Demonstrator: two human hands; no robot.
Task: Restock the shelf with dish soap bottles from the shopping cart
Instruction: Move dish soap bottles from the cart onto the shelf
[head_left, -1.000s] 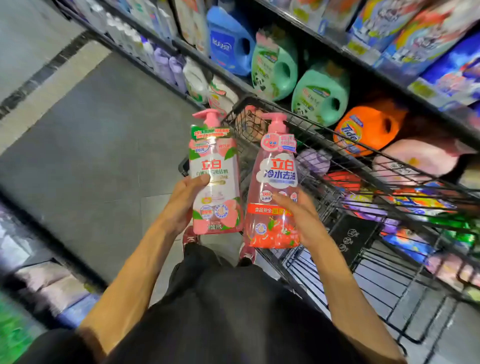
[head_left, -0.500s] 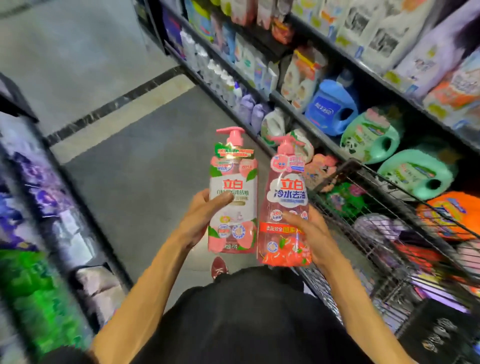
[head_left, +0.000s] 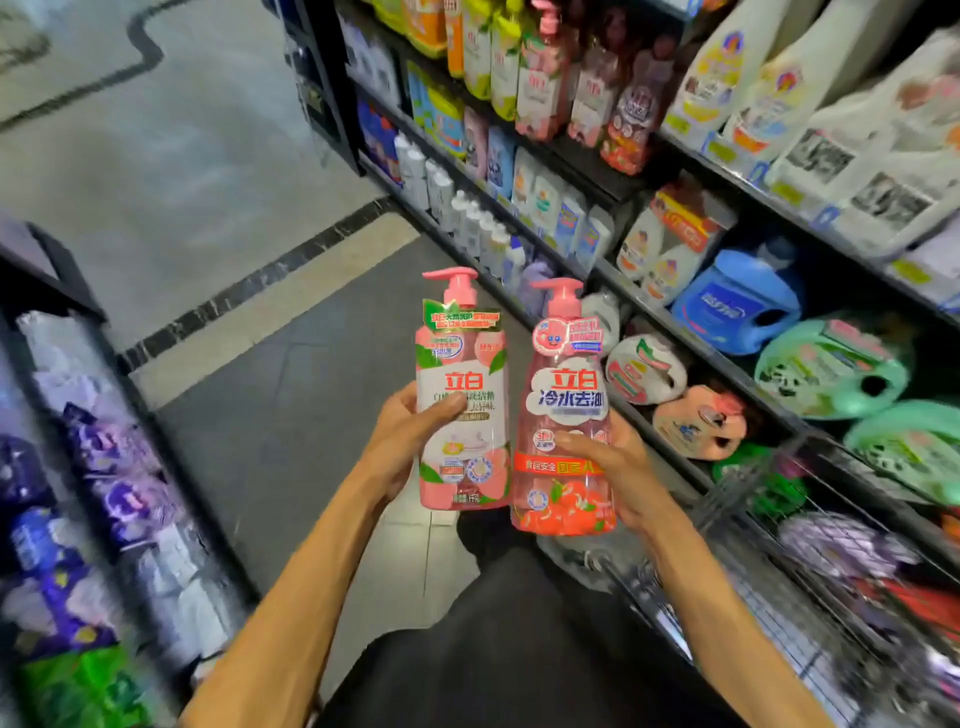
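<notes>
My left hand (head_left: 402, 439) grips a pink pump bottle of dish soap with a white peach label (head_left: 462, 364), held upright in front of me. Right beside it, my right hand (head_left: 618, 470) holds a clear pink pump bottle with a red label band (head_left: 563, 395), also upright. The two bottles nearly touch. The wire shopping cart (head_left: 810, 587) sits at the lower right with several packs inside. Similar pink dish soap bottles (head_left: 543, 78) stand on an upper level of the shelf to the right.
The right-hand shelf (head_left: 691, 338) holds blue (head_left: 737, 304) and green detergent jugs (head_left: 831, 366) and white refill bags. A second rack with purple and green packs (head_left: 93, 499) stands at the left. Grey aisle floor (head_left: 270, 405) runs between them.
My view has swung up and left, away from the cart toward the upper shelves. Both bottles stay gripped side by side and have risen in front of the aisle.
</notes>
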